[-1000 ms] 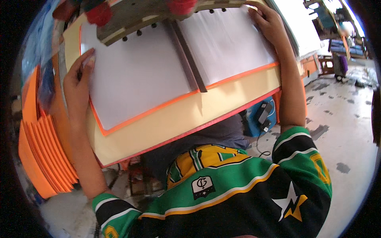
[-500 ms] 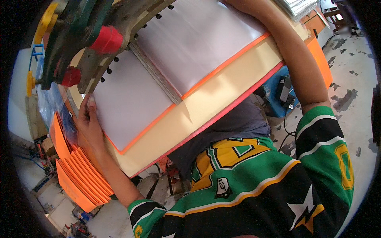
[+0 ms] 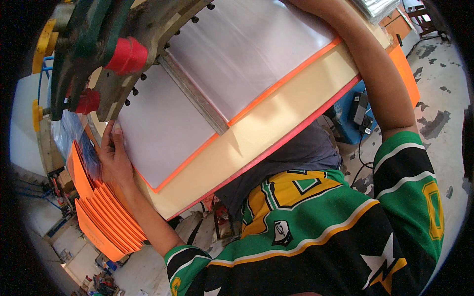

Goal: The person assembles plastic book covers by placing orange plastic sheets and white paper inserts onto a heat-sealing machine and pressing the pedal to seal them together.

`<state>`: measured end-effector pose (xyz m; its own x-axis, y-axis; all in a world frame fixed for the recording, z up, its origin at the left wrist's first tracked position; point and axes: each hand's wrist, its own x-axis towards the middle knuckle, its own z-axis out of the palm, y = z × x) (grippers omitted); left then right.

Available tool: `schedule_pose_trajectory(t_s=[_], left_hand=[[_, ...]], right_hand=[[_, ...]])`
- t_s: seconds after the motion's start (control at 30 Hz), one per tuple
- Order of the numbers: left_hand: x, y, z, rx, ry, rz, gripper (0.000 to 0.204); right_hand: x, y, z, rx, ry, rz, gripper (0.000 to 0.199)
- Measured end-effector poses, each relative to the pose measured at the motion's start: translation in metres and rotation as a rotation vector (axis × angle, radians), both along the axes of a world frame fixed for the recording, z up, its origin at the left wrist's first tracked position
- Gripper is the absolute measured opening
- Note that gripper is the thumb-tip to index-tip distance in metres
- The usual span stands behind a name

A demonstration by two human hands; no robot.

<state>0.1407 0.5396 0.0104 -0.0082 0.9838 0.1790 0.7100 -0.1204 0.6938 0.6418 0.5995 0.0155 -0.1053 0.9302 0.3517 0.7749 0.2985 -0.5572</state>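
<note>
left hand (image 3: 114, 157): fingers closed on left edge of the white sheet stack (image 3: 163, 130), thumb on top.
right hand: out of frame past the top edge; only the forearm (image 3: 380, 74) shows, lying along the stack's right side. Grip: can't tell.
sheet stack: two white blocks with orange backing (image 3: 291, 74), on cream table (image 3: 261, 133), far end under the press.
clamp bar (image 3: 195, 96): grey strip between the blocks.
press head (image 3: 98, 54): green/grey, red knobs, far left.
orange folders (image 3: 106, 217): fanned pile, near left, below table edge.
open room: stained floor (image 3: 439, 123) at right; table's red near edge touches the person's torso.
</note>
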Motion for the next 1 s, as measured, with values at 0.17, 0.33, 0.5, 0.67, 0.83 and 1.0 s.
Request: schedule_pose_trajectory(t_s=[0.17, 0.33, 0.5, 0.67, 0.83, 1.0], left_hand=[[0.005, 0.002, 0.000, 0.062, 0.052, -0.025, 0.035], [0.002, 0.002, 0.001, 0.011, 0.040, 0.001, 0.036], [-0.006, -0.002, -0.002, -0.016, -0.042, 0.028, 0.037], [-0.005, 0.002, -0.002, -0.030, -0.009, 0.052, 0.037], [-0.003, 0.001, -0.002, 0.000, -0.001, 0.042, 0.037], [0.008, 0.002, 0.004, -0.028, -0.037, 0.051, 0.035]], right_hand=[[0.000, -0.003, 0.006, -0.004, 0.018, -0.012, 0.024], [0.002, 0.000, 0.004, 0.001, -0.004, -0.011, 0.025], [-0.004, 0.002, -0.006, 0.016, 0.009, 0.028, 0.026], [-0.004, -0.007, 0.012, -0.033, -0.010, -0.013, 0.026], [-0.002, -0.002, 0.004, -0.020, 0.006, 0.014, 0.026], [0.003, 0.000, 0.003, 0.002, 0.005, 0.026, 0.027]])
